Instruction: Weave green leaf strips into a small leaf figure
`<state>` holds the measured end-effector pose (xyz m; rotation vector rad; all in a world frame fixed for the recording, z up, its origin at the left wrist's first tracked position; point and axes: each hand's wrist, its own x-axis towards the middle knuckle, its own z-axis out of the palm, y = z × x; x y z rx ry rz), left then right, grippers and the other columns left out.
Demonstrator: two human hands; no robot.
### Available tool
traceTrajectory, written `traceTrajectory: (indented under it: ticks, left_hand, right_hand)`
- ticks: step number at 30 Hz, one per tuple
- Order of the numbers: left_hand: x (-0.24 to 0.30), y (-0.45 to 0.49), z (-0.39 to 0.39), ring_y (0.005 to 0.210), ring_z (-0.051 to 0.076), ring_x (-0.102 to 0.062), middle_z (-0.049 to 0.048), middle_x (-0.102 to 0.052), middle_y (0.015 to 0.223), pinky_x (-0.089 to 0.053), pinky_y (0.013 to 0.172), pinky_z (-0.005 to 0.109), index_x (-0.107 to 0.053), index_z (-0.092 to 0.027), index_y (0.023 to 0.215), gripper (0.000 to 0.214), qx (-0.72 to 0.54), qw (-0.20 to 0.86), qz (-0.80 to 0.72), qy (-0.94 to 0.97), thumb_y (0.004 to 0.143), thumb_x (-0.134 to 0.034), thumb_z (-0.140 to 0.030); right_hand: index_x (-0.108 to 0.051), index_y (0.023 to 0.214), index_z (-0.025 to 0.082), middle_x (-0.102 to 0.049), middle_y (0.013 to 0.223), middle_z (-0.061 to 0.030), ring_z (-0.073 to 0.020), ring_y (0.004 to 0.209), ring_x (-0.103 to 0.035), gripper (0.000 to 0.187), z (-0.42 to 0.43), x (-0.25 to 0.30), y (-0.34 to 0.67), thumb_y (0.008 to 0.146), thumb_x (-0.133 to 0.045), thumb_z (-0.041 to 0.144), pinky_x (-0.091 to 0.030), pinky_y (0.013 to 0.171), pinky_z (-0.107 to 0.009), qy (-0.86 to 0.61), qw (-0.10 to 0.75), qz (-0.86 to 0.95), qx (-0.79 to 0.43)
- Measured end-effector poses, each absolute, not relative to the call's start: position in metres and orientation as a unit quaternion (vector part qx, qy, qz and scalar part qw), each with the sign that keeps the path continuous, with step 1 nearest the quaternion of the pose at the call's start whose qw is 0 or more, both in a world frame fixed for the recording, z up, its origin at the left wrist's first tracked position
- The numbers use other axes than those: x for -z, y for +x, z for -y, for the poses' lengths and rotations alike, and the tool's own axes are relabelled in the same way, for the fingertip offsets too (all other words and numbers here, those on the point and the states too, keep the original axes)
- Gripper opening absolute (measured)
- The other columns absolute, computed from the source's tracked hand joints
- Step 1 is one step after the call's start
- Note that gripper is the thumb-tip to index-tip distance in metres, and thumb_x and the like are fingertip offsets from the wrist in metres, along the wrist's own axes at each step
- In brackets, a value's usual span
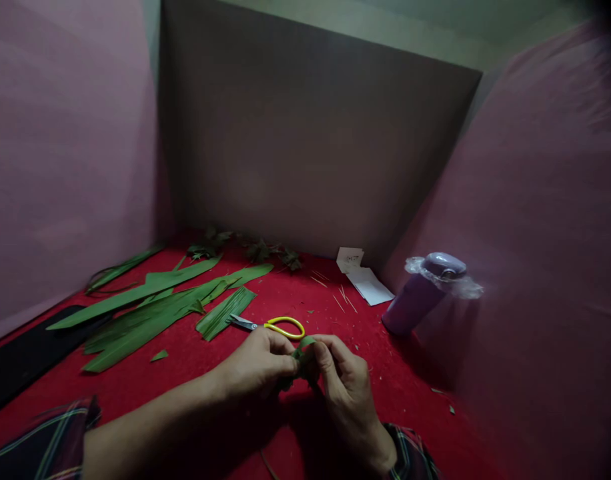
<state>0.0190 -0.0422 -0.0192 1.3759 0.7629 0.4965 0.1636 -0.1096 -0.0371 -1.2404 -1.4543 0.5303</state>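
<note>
Between my two hands is a green leaf strip [306, 343], curved over at the top, with darker green stuff below it that my fingers partly hide. My left hand [260, 360] pinches it from the left. Thumb and fingers of my right hand [343, 377] close on its right end. Just beyond my left hand lie scissors [285, 327] with yellow handles, their blades resting by a cut piece of leaf [226, 313]. Long green leaves [150, 320] spread over the red cloth to the left.
Leafy sprigs [258, 250] lie along the back wall. Several thin sticks [343, 297] and white cards [370, 287] are at the back right. A purple tumbler [415, 300] with clear plastic around its lid stands near the right wall. A black flat object [25, 360] lies far left.
</note>
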Motion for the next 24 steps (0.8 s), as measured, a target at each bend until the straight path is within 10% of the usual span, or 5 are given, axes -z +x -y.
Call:
traceTrajectory:
  ticks: [24]
  left_hand:
    - [0.015, 0.019, 0.046, 0.049, 0.007, -0.040, -0.0074, -0.046, 0.054, -0.029, 0.047, 0.020, -0.048, -0.017, 0.082, 0.020, -0.263, 0.671, -0.300, 0.625, 0.065, -0.057, -0.015]
  right_hand:
    - [-0.065, 0.080, 0.017, -0.061, 0.067, -0.0030, -0.0136, 0.059, -0.053, 0.021, 0.113, 0.027, 0.163, 0.087, -0.046, 0.020, -0.039, 0.055, -0.024, -0.540, 0.489, 0.673, -0.130]
